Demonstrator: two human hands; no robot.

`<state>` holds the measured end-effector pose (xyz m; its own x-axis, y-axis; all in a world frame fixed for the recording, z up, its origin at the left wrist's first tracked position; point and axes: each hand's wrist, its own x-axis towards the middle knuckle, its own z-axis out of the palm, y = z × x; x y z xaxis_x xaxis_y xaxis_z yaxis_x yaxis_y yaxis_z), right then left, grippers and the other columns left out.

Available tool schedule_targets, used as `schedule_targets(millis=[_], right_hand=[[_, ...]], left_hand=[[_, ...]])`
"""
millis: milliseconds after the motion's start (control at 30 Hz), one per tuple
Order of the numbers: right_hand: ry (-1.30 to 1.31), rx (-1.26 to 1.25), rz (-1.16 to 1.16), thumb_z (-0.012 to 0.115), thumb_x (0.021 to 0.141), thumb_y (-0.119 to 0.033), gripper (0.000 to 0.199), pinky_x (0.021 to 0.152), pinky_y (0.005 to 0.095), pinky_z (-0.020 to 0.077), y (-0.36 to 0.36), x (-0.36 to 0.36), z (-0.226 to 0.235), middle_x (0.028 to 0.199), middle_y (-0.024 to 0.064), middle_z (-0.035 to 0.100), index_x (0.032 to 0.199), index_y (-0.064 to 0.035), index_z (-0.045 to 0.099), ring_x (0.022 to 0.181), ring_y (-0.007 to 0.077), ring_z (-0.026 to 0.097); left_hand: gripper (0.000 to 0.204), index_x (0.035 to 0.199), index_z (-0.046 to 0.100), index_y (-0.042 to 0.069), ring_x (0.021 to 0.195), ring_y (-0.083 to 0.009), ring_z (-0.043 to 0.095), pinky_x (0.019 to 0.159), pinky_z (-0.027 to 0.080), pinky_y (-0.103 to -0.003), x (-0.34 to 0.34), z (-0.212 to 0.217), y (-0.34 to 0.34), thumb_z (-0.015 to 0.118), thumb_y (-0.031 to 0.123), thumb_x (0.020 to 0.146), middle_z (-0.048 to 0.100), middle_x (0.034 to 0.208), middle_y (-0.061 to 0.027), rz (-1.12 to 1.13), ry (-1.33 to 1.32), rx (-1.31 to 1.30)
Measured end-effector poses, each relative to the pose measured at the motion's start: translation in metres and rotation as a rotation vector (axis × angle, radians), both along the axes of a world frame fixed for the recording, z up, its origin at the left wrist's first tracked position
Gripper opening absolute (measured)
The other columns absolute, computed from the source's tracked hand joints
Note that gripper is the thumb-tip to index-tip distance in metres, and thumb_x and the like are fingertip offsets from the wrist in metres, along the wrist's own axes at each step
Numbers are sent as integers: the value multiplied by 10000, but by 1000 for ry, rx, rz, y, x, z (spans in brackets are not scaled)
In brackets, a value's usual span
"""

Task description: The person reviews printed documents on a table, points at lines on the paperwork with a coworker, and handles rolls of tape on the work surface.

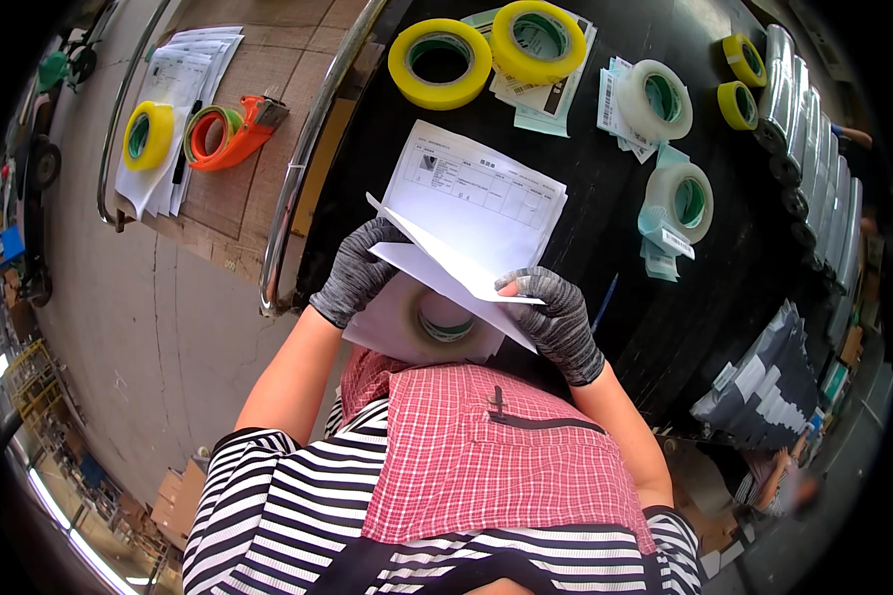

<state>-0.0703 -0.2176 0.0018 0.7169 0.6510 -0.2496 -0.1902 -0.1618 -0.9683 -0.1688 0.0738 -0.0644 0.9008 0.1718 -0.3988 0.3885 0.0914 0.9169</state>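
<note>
My left hand (359, 273), in a grey fingerless glove, is closed on the left edge of folded white paper sheets (442, 270). At their right corner my right hand (558, 319), gloved alike, pinches the paper between thumb and fingers. Beyond the sheets a printed form (481, 188) lies on the black table (625, 327). A roll of transparent tape (412, 315) rests on more white paper close to my body, partly covered by the held sheets. A blue pen (606, 300) lies just right of my right hand.
Yellow tape rolls (404, 61) and label stacks (556, 99) stand at the far side. Transparent tape rolls (628, 99) sit on labels to the right, near silvery wrapped rolls (812, 149). A cart (258, 188) at left carries papers and an orange tape dispenser (253, 129).
</note>
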Motion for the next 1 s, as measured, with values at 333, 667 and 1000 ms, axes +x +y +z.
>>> schedule_targets(millis=[333, 667, 1000], right_hand=[[15, 46, 0, 763, 882, -117, 151, 900, 334, 544, 2, -4, -1, 1037, 100, 723, 1016, -54, 733, 1001, 205, 686], [16, 52, -1, 760, 871, -75, 143, 910, 333, 544, 1, -2, 1, 1031, 98, 722, 1010, -61, 731, 1003, 207, 686], [914, 563, -399, 609, 875, -694, 918, 1115, 414, 396, -25, 10, -34, 1408, 133, 559, 1465, -16, 426, 1282, 272, 538]], left_hand=[[377, 1231, 633, 30, 1036, -144, 652, 918, 532, -295, -3, -7, 1, 745, 23, 871, 706, 1109, -43, 13, -13, 44], [386, 1219, 624, 25, 1011, -130, 650, 898, 538, -289, -2, -8, 1, 764, 24, 859, 702, 1089, -33, -28, 9, 118], [335, 1178, 642, 9, 832, -144, 641, 753, 540, -283, 30, -6, -23, 759, 104, 879, 685, 1001, -85, 240, 45, 404]])
